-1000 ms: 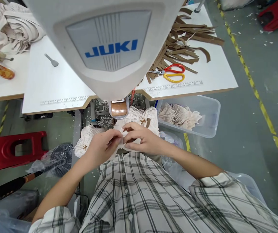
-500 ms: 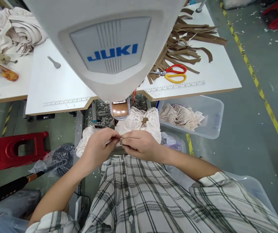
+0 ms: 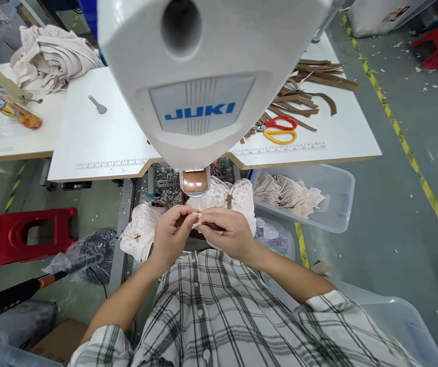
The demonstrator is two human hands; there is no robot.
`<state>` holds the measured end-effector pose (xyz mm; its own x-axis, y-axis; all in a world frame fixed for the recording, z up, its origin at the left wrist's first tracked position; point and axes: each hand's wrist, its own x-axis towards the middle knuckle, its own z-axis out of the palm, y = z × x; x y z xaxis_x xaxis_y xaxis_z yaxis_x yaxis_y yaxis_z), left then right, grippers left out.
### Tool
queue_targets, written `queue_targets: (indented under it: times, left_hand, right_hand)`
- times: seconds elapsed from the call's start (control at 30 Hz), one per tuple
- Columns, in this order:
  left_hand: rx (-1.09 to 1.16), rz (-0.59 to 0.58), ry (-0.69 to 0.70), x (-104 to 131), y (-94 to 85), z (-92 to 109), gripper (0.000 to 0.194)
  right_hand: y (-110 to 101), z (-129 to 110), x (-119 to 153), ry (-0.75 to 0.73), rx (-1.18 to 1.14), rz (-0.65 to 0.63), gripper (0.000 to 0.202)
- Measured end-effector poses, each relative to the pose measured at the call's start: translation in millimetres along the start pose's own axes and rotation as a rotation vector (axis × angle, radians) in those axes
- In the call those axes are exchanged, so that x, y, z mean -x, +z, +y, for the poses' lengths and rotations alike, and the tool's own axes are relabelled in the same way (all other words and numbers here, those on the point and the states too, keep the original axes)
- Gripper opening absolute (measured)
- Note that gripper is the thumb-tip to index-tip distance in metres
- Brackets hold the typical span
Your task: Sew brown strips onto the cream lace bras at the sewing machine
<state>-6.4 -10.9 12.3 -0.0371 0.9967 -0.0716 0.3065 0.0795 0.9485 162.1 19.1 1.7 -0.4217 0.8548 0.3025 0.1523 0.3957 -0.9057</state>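
Below the head of the white sewing machine (image 3: 199,104), my left hand (image 3: 171,234) and my right hand (image 3: 230,232) meet in front of my shirt. Both are closed, thumbs and fingertips pinching a cream fabric edge (image 3: 197,219) between them. It looks like part of the cream lace bra (image 3: 219,196) just behind my hands, whose cups have a small brown piece between them; the join is hidden by my fingers. To the left of my left hand hangs a bundle of cream lace (image 3: 142,224) with a small brown bow.
Red and yellow scissors (image 3: 280,130) lie on the white table (image 3: 341,127) beside brown strips (image 3: 295,99). At the right, a clear bin (image 3: 341,199) holds cream pieces (image 3: 287,193). Folded cream fabric (image 3: 54,56) and a drink bottle (image 3: 20,112) stand left. A red stool (image 3: 23,234) is below.
The camera view has shifted, so the machine head appears farther right and lower. My fingers have turned slightly, and the pinched cream edge now shows between them. The lace bundle at the left is more exposed.
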Motion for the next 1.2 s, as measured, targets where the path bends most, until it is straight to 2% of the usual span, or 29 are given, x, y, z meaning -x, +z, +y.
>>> queue_targets:
  times: [0.13,0.3,0.37,0.43,0.53,0.6,0.67,0.97,1.13,1.2]
  left_hand:
    - [-0.197,0.042,0.131,-3,-3.3,-2,0.018]
    - [-0.141,0.024,0.206,-6,-2.9,-7,0.014]
    - [-0.215,0.054,0.214,-6,-4.0,-6,0.016]
    - [-0.332,0.069,0.276,-6,-6.3,-2,0.016]
    - [-0.457,0.03,0.494,-7,-10.4,6,0.011]
    - [-0.487,0.016,0.62,-9,-12.5,12,0.01]
    - [-0.496,0.01,0.674,-11,-13.7,17,0.011]
    - [-0.461,-0.073,0.596,-14,-13.1,25,0.009]
    - [-0.512,-0.112,0.443,-18,-13.9,27,0.012]
    - [-0.547,-0.178,0.378,-21,-15.3,29,0.017]
  right_hand:
    - [0,-2,-1,0.044,-0.02,0.001,0.014]
    - [-2,-1,-7,0.128,-0.077,0.027,0.011]
    - [-9,0,-12,0.165,-0.023,0.024,0.011]
    - [-18,0,-17,0.179,0.096,0.011,0.013]
    - [-33,-2,-27,0.113,0.277,-0.061,0.016]
    - [-40,-6,-33,0.085,0.303,-0.158,0.018]
    - [-44,-10,-36,0.102,0.277,-0.24,0.021]
    - [-53,-15,-39,0.221,0.109,-0.399,0.017]
    - [-55,-12,-39,0.237,0.082,-0.417,0.016]
    - [-54,-10,-37,0.245,0.09,-0.418,0.014]
